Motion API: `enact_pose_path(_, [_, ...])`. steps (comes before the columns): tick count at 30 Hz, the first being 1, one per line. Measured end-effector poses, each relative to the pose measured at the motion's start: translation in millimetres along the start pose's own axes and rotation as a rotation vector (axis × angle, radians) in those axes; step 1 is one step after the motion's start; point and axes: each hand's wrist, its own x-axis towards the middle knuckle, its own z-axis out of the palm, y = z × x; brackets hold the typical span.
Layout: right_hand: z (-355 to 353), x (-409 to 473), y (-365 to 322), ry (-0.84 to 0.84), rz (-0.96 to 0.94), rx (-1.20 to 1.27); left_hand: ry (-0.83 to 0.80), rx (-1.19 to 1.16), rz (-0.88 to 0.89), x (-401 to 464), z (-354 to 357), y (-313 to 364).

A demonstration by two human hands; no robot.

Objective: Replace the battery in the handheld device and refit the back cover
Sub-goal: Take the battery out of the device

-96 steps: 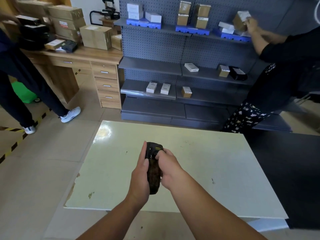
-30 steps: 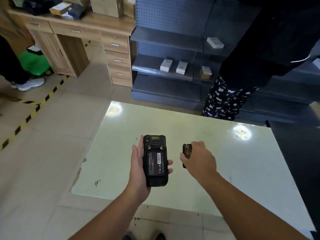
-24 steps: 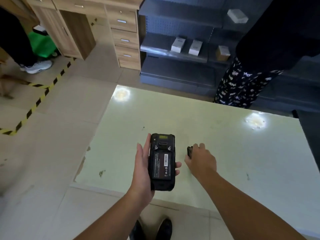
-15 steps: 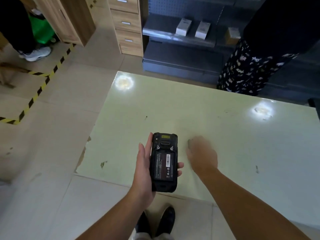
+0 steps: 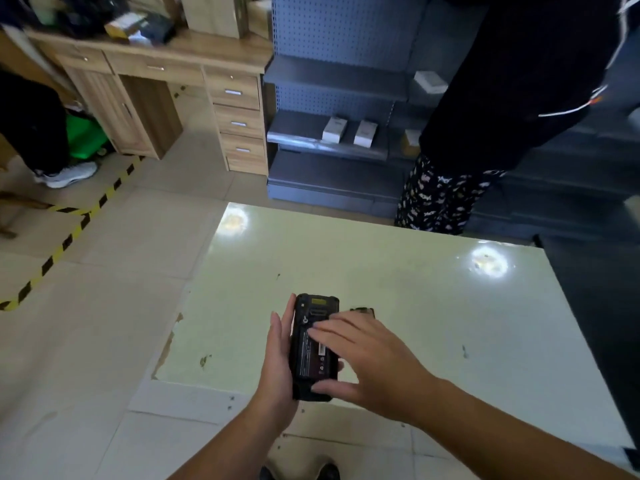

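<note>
Over the pale green table [image 5: 433,306] the handheld device [image 5: 313,344] lay back-up in the cupped left hand [image 5: 277,368], long axis pointing away; the right hand [image 5: 370,355], fingers spread, hovered directly over its exposed battery [image 5: 311,355]; the back cover [image 5: 363,311] rested just beyond the right hand's fingertips.

One head-worn camera looks steeply down, close over the table [image 5: 433,306].

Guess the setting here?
Likely a stockroom or shop back room: pegboard shelving holding small boxes, a wooden desk stacked with cartons, hazard tape on the floor.
</note>
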Motion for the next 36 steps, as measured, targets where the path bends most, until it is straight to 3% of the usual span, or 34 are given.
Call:
enact_pose_path(8, [-12.7, -9.7, -11.4, 0.035, 0.022, -0.038, -0.032, -0.017, -0.003, -17.0, 16.5, 6.6])
enact_pose_path(16, [-7.1, -12.4, -4.6, -0.01, -0.257, -0.527, 0.034, -0.013, -0.029, -19.4, 19.8, 0.4])
enact_pose_path(22, [-22.0, -9.0, 1.1, 0.041, -0.271, -0.403, 0.022, -0.002, -0.019, -15.4, 20.0, 3.2])
enact_pose_path(25, [-30.3, -5.1, -9.1, -0.048, -0.134, -0.157, 0.014, 0.015, -0.013, -12.3, 19.5, 3.0])
enact_pose_path(27, [-34.7, -3.2, -17.8, -0.119, 0.073, 0.106, 0.012, 0.026, 0.001, -9.4, 17.7, 2.1])
enact_pose_path(31, [-42.2, 5.4, -40.0, 0.044, 0.473, 0.503, 0.022, 0.061, 0.034, -4.2, 16.0, -1.0])
enact_pose_path(36, [-31.2, 27.7, -56.4, 0.026, 0.692, 0.367, -0.023, 0.057, -0.006, 2.8, 17.7, -9.5])
